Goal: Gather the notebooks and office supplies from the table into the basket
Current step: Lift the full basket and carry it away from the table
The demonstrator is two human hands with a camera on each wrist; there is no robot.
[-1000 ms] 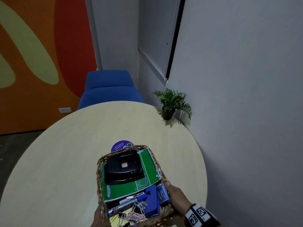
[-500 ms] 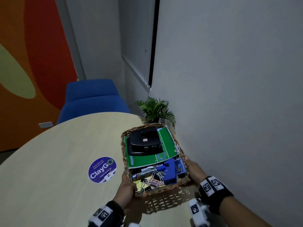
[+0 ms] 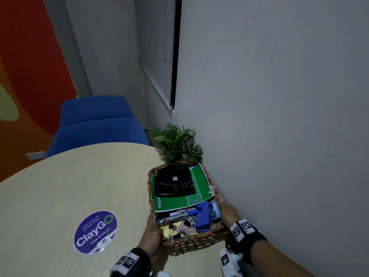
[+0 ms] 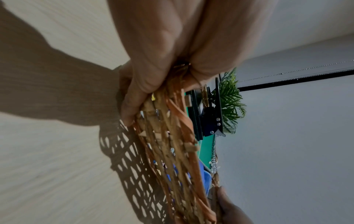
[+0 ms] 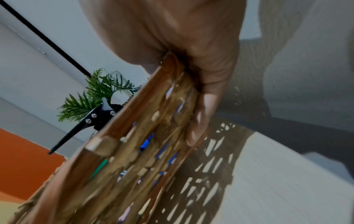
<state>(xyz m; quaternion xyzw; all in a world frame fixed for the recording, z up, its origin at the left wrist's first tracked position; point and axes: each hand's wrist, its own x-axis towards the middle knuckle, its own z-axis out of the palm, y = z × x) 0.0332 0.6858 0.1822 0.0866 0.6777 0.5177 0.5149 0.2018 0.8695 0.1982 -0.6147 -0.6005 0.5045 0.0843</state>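
A wicker basket is held just above the round table, near its right edge by the wall. My left hand grips its near-left rim and my right hand grips its right rim. Inside lie a green spiral notebook, a black hole punch on top of it, a blue marker, a blue stapler, paper clips and yellow sticky notes. The wrist views show the basket weave close up, with fingers curled round it.
A round purple ClayGo sticker lies on the pale wooden table left of the basket. A small potted plant stands right behind the basket against the grey wall. A blue chair is beyond the table.
Both hands have carried the basket from over the sticker to the right and away from me, close to the plant. The sticker is now uncovered.
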